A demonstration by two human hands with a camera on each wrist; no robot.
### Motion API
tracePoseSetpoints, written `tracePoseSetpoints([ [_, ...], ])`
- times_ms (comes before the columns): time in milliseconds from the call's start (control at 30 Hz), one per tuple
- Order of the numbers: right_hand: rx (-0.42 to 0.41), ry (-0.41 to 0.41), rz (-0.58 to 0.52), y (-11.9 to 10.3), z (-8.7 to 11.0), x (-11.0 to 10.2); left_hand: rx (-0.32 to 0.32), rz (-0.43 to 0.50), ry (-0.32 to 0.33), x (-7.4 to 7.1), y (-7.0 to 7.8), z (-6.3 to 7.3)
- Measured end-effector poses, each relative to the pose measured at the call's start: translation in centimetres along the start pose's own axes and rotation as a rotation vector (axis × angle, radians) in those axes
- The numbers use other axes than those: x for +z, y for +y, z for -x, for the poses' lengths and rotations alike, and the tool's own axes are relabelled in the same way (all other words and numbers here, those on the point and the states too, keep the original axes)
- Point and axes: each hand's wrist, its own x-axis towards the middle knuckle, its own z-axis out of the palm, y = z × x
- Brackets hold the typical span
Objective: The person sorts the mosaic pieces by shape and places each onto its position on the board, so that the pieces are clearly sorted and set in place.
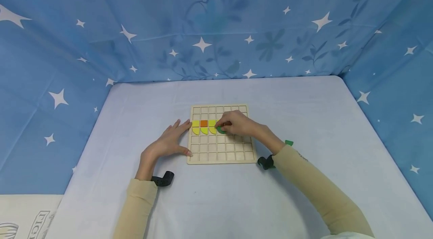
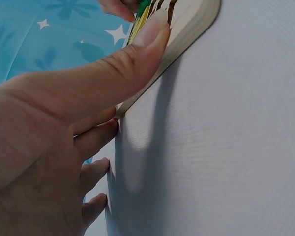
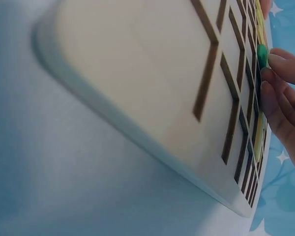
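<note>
A pale wooden grid board [image 1: 221, 159] lies flat, with square cells sunk into it. Along its left part run two rows of pieces: yellow squares around an orange square [image 1: 204, 123], and yellow quarter-circle pieces [image 1: 196, 130] below them. My right hand [image 1: 238, 123] pinches a green piece [image 1: 220, 130] at the right end of the lower row; the right wrist view shows thumb and fingertips close on this green piece [image 3: 262, 55]. The left hand [image 1: 169, 141] spreads its fingers against the board's left edge, and its thumb [image 2: 150, 37] rests on the rim near the lower left corner.
Beside the right forearm another green piece [image 1: 289, 142] lies on the white-covered table [image 1: 216, 201], partly hidden by the sleeve. Each wrist wears a black camera mount [image 1: 164, 179]. A blue star-patterned curtain [image 1: 216, 24] stands behind the table and at its sides.
</note>
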Motion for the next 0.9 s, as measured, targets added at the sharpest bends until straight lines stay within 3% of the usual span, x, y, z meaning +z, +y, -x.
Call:
tracePoseSetpoints([
  [900, 0.055, 0.031, -0.033, 0.12, 0.77, 0.34, -0.017, 0.013, 0.000, 0.04, 0.20, 0.00],
])
